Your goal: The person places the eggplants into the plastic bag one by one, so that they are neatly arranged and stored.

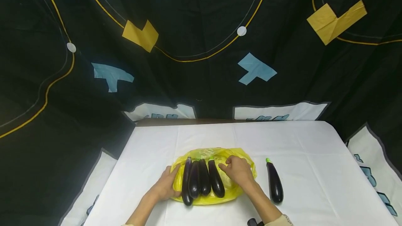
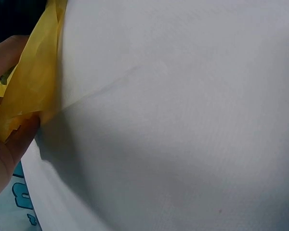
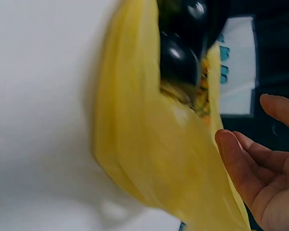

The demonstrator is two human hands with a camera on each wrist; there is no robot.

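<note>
Several dark purple eggplants (image 1: 204, 180) lie side by side on a spread yellow plastic bag (image 1: 232, 193); whether any part of them is inside it I cannot tell. At the bag's left edge, my left hand (image 1: 168, 184) grips the plastic, with the thumb low and the fingers higher. The left wrist view shows the yellow plastic (image 2: 38, 72) partly covering those fingers. Over the bag's right side hovers my right hand (image 1: 238, 170), its fingers loosely bent and holding nothing. The right wrist view shows this hand (image 3: 265, 173) beside the raised plastic (image 3: 135, 120).
One more eggplant (image 1: 275, 184) with a green cap lies apart, right of the bag. A small black object (image 1: 252, 222) shows by my right forearm at the bottom edge. White cloth covers the table (image 1: 311, 149), and a dark patterned curtain (image 1: 194, 90) hangs behind.
</note>
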